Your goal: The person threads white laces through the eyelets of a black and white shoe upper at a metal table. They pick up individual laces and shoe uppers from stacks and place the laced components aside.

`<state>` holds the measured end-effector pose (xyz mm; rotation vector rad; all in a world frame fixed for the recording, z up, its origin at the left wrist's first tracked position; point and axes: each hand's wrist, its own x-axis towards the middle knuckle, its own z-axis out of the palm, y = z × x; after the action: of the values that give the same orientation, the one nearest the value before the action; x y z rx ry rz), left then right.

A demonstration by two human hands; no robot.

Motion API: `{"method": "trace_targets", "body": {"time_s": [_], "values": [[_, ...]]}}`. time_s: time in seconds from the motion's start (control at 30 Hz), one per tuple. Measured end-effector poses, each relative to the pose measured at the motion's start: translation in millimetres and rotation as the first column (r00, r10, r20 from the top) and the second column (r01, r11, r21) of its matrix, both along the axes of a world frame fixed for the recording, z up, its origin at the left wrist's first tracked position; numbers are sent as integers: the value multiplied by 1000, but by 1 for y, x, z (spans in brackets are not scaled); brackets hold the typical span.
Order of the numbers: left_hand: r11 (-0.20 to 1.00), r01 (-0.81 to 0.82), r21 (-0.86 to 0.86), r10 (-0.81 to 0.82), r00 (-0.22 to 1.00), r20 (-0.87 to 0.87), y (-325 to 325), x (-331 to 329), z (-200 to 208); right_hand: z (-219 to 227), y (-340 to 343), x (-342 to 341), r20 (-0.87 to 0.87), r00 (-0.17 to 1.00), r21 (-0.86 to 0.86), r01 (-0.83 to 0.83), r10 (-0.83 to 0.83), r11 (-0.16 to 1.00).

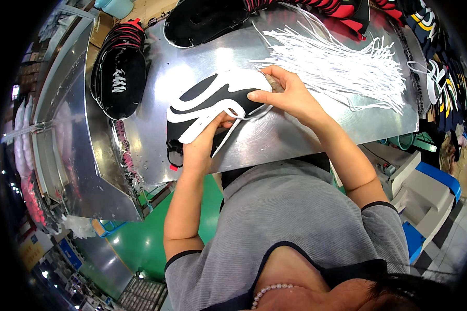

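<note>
Grey shirt [296,217] of mine fills the bottom of the view, with a bead necklace [270,290] at the very edge. Far left, a steel frame [62,129] runs down beside the table [296,129]. On the table's left end lies a black shoe upper [120,78] with white lacing (red trim at its top).

My left hand [200,147] comes up under the near edge of the black-and-white upper [213,101], fingers curled and thumb pressed on top, pinching its white strip near the table's front edge. That upper rests flat on the steel, about mid-table, slightly tilted.

My right hand [288,96] sits at the upper's far right end, fingers bent and pressed down on the white part; something brownish shows under the fingers, but I cannot tell what it is.

Further right, a spread of white laces [342,67] fans across the table. More uppers [436,67] hang past the right edge.
</note>
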<state>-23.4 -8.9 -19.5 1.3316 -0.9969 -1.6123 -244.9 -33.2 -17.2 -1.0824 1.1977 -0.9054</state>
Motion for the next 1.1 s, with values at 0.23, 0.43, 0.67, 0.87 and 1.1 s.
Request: {"method": "trace_targets", "body": {"time_s": [0.23,0.43,0.67,0.87,1.1], "values": [[900,114,-421,89,897,433,-16,23,-40,16,6,30,-131,989,-74,51,-61,996],[704,635,-319,-132,558,819,2,12,14,-20,-13,12,19,968,-139,250,-249,958],[638,563,-526,244,500,831,10,2,10,-33,18,34,-290,951,-273,22,-104,962],[664,364,-653,399,567,721,5,20,26,3,23,35,-326,938,-355,-237,118,904],[660,-34,-750,610,608,509,-16,71,82,15,98,-41,-509,761,-172,-548,403,818]]}}
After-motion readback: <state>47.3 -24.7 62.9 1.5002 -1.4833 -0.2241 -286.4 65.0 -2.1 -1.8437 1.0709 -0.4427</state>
